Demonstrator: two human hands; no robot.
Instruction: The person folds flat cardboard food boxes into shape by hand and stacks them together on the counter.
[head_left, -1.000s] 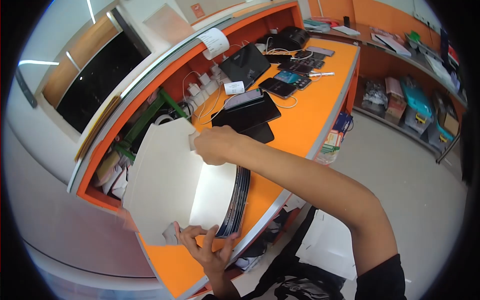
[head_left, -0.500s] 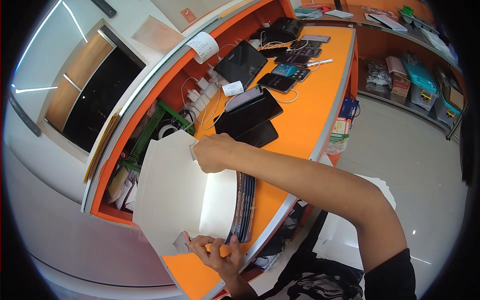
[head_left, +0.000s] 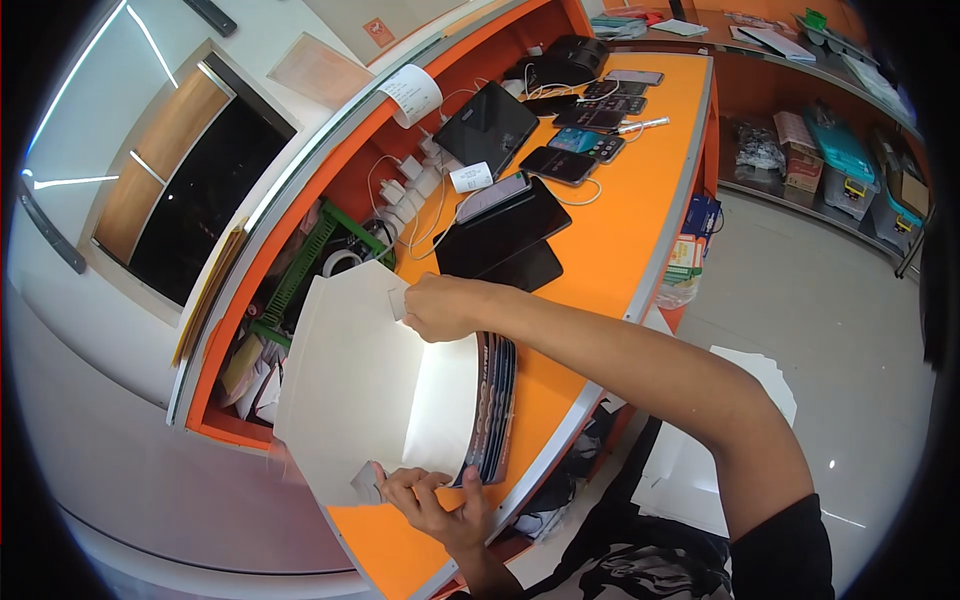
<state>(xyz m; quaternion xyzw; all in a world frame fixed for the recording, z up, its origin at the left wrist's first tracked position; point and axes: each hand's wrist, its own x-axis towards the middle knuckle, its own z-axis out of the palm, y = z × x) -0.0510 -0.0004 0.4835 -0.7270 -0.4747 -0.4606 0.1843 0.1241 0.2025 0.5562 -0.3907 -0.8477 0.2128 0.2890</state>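
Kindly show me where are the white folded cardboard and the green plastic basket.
White folded cardboard (head_left: 345, 385), head view: on its broad flat panel.
Green plastic basket (head_left: 302, 272), head view: on its long side.

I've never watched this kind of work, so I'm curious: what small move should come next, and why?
Perhaps ease the white panel inward: it stands open, with the right hand at its upper tab and the left hand beside its lower tab.

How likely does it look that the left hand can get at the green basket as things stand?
Probably not directly: the white box lies between the left hand and the green basket, and that hand is at the box's near corner.
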